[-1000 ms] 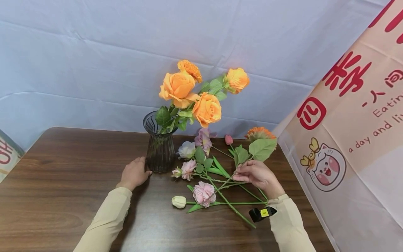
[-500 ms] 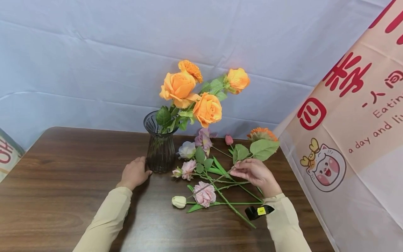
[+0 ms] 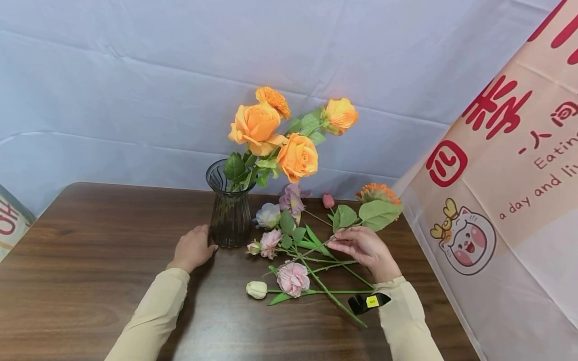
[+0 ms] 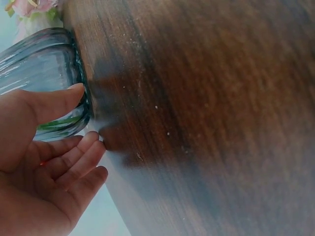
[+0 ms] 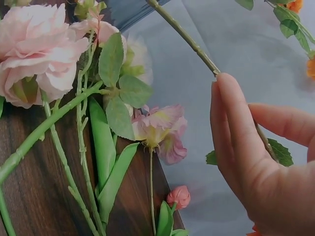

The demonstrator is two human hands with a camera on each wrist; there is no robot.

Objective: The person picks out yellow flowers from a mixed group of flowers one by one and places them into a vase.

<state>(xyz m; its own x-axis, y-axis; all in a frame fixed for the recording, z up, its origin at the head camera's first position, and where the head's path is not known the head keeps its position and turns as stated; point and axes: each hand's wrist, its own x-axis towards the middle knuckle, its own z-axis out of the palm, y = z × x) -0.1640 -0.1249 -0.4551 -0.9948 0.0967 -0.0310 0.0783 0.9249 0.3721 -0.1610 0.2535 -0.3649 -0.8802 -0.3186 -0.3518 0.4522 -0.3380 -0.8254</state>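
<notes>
My left hand (image 3: 191,248) rests at the lower left side of a dark ribbed glass vase (image 3: 230,220), its thumb by the base. In the left wrist view the fingers (image 4: 78,162) are loosely bent beside the vase (image 4: 44,64), not wrapped round it. The vase holds several orange flowers (image 3: 256,125). My right hand (image 3: 368,250) pinches the stem (image 5: 189,42) of an orange flower (image 3: 379,193) between thumb and fingers. This flower has big green leaves (image 3: 380,214); its bloom points to the back right and its stem slants down left.
Several flowers lie on the brown table (image 3: 113,260) right of the vase: a pink bloom (image 3: 293,278), a white tulip (image 3: 257,290), a purple flower (image 3: 292,200) and a pink tulip (image 3: 328,200). Their stems cross. A pale cloth (image 3: 158,100) hangs behind, a printed banner (image 3: 510,200) at right.
My right hand has moved slightly left and up; the orange flower's lower stem has swung up, over the pink bloom. My left hand and the vase have stayed almost still.
</notes>
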